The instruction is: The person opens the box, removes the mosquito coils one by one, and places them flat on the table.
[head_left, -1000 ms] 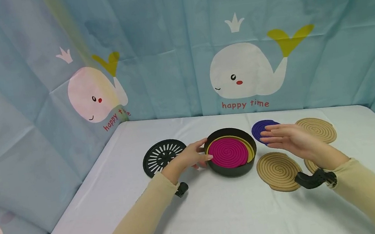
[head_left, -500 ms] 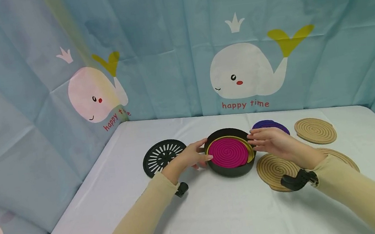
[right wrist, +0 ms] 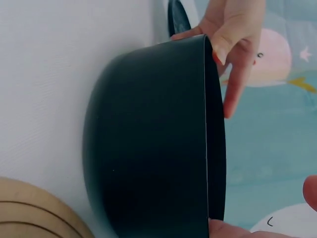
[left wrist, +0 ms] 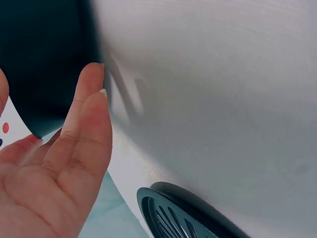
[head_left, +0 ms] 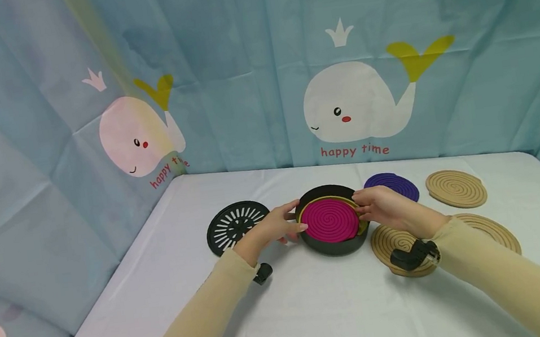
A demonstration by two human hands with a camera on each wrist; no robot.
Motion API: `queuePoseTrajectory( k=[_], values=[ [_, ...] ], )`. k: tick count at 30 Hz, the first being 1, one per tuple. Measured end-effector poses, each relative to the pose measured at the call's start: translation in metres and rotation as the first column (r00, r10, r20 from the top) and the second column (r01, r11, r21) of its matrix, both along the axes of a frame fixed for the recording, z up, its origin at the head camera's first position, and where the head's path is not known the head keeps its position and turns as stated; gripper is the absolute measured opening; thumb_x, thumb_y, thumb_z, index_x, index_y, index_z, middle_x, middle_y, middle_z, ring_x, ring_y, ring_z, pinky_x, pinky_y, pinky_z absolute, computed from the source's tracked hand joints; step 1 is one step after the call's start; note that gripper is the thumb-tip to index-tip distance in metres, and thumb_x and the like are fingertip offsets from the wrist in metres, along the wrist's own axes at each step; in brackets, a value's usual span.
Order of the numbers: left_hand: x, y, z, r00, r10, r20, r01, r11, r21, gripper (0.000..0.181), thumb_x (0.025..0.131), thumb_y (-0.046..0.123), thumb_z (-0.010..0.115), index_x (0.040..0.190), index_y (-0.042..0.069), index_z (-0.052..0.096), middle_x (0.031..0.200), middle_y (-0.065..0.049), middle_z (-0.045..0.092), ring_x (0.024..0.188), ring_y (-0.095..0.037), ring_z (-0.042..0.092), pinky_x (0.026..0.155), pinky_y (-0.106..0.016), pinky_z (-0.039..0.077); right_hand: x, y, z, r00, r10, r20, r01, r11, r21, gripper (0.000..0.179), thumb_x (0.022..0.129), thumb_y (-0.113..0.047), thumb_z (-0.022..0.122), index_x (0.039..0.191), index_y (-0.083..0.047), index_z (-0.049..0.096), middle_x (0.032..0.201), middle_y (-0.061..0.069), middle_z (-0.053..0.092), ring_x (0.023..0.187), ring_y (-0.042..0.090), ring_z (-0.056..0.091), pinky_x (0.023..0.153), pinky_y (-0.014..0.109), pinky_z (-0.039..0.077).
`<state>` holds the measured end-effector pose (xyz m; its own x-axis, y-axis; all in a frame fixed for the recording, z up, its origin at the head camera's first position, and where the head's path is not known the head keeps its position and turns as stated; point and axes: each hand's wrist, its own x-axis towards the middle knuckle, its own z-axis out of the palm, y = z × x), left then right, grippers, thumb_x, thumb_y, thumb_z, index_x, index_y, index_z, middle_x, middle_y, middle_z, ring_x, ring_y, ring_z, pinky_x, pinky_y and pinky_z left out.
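A round black mosquito-coil tin (head_left: 335, 248) stands mid-table with a magenta mosquito coil (head_left: 329, 220) inside, over a yellow coil (head_left: 362, 227) showing at the edge. My left hand (head_left: 273, 226) holds the tin's left side, thumb over the rim and fingers along the outer wall. My right hand (head_left: 387, 211) reaches over the right rim, its fingertips near the yellow coil. In the right wrist view, one of its digits (right wrist: 227, 231) lies at the rim, and another fingertip (right wrist: 311, 192) stands apart above. Whether it touches the yellow coil cannot be told.
Left of the tin lies a black slotted lid (head_left: 236, 224). To the right are a purple coil (head_left: 395, 183) and several tan coils (head_left: 456, 188), one (head_left: 387, 241) partly behind my right wrist. A whale-print curtain (head_left: 244, 126) hangs around the white table (head_left: 319, 310).
My right hand has come left from above the purple coil to the tin's right rim, uncovering most of the purple and tan coils. The left hand keeps its hold on the tin.
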<state>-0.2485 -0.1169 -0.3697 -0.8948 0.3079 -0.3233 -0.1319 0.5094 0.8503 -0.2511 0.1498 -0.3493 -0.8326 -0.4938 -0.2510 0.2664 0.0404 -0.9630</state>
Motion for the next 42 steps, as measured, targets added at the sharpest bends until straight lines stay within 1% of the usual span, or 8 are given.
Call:
queuePoseTrajectory(
  k=[2, 5, 11, 20, 28, 32, 36, 42],
  values=[
    [0.0, 0.0, 0.0, 1.0, -0.001, 0.0, 0.001, 1.0, -0.002, 0.075, 0.094, 0.016, 0.067, 0.156, 0.018, 0.026, 0.148, -0.019, 0.041, 0.081, -0.027, 0.067, 0.067, -0.033, 0.049, -0.002, -0.002, -0.001, 1.0, -0.007, -0.005, 0.008, 1.0, 0.012, 0.034, 0.102, -0.012, 0.034, 0.124, 0.014, 0.036, 0.141, 0.03, 0.022, 0.117, 0.029, 0.04, 0.098, 0.036, 0.039],
    [0.001, 0.0, 0.001, 1.0, -0.002, 0.0, 0.002, 1.0, -0.002, 0.074, 0.094, 0.016, 0.067, 0.156, 0.017, 0.026, 0.149, -0.019, 0.041, 0.083, -0.028, 0.067, 0.068, -0.034, 0.05, -0.004, -0.005, -0.001, 1.0, -0.018, -0.004, 0.018, 1.0, 0.021, 0.013, 0.101, -0.012, 0.037, 0.098, 0.0, 0.041, 0.125, 0.02, 0.034, 0.099, 0.02, 0.044, 0.089, 0.033, 0.041],
    [0.002, 0.0, 0.0, 1.0, 0.002, -0.004, -0.002, 1.0, -0.007, 0.074, 0.094, 0.016, 0.067, 0.156, 0.017, 0.026, 0.149, -0.019, 0.041, 0.082, -0.027, 0.067, 0.069, -0.035, 0.05, -0.007, -0.012, -0.002, 0.999, -0.043, 0.012, 0.042, 0.997, 0.062, 0.022, 0.1, -0.011, 0.038, 0.109, 0.007, 0.046, 0.13, 0.027, 0.038, 0.109, 0.028, 0.044, 0.098, 0.042, 0.036],
    [0.002, 0.001, 0.0, 1.0, 0.006, -0.002, -0.006, 1.0, -0.014, 0.074, 0.093, 0.017, 0.068, 0.155, 0.018, 0.027, 0.148, -0.019, 0.042, 0.081, -0.026, 0.068, 0.074, -0.038, 0.052, -0.007, -0.02, -0.002, 0.996, -0.067, 0.063, 0.062, 0.995, 0.076, 0.052, 0.1, -0.008, 0.035, 0.14, 0.021, 0.02, 0.147, 0.036, 0.021, 0.136, 0.045, 0.025, 0.114, 0.056, 0.016],
    [0.004, 0.002, 0.001, 1.0, -0.001, -0.006, 0.001, 1.0, 0.005, 0.074, 0.094, 0.016, 0.067, 0.156, 0.018, 0.026, 0.148, -0.018, 0.042, 0.081, -0.026, 0.067, 0.073, -0.037, 0.051, -0.01, -0.017, -0.003, 0.994, -0.084, 0.069, 0.08, 0.995, 0.057, 0.015, 0.099, -0.01, 0.039, 0.105, 0.003, 0.046, 0.12, 0.02, 0.044, 0.107, 0.027, 0.042, 0.102, 0.046, 0.031],
    [0.004, 0.003, 0.002, 1.0, 0.0, -0.014, 0.0, 1.0, 0.002, 0.074, 0.094, 0.015, 0.067, 0.155, 0.018, 0.027, 0.147, -0.018, 0.043, 0.081, -0.026, 0.067, 0.073, -0.037, 0.051, -0.011, -0.015, -0.003, 0.99, -0.094, 0.101, 0.091, 0.995, 0.03, 0.026, 0.1, -0.009, 0.038, 0.118, 0.009, 0.038, 0.128, 0.023, 0.035, 0.113, 0.03, 0.037, 0.11, 0.05, 0.024],
    [0.005, 0.003, 0.002, 1.0, 0.008, -0.021, -0.008, 1.0, -0.003, 0.074, 0.093, 0.015, 0.068, 0.155, 0.017, 0.028, 0.147, -0.018, 0.044, 0.082, -0.026, 0.067, 0.074, -0.038, 0.051, -0.011, -0.012, -0.001, 0.991, -0.072, 0.109, 0.071, 0.997, 0.018, 0.055, 0.101, -0.011, 0.035, 0.143, 0.017, 0.014, 0.147, 0.036, 0.017, 0.126, 0.037, 0.03, 0.114, 0.054, 0.016],
    [0.003, 0.002, 0.002, 1.0, 0.017, -0.025, -0.017, 1.0, -0.009, 0.074, 0.092, 0.015, 0.069, 0.155, 0.016, 0.029, 0.146, -0.018, 0.045, 0.082, -0.026, 0.068, 0.075, -0.038, 0.052, -0.012, -0.007, 0.002, 0.994, -0.031, 0.107, 0.032, 0.999, -0.009, 0.059, 0.104, -0.015, 0.032, 0.148, 0.014, 0.008, 0.154, 0.035, 0.006, 0.129, 0.037, 0.027, 0.114, 0.052, 0.018]
  ],
)
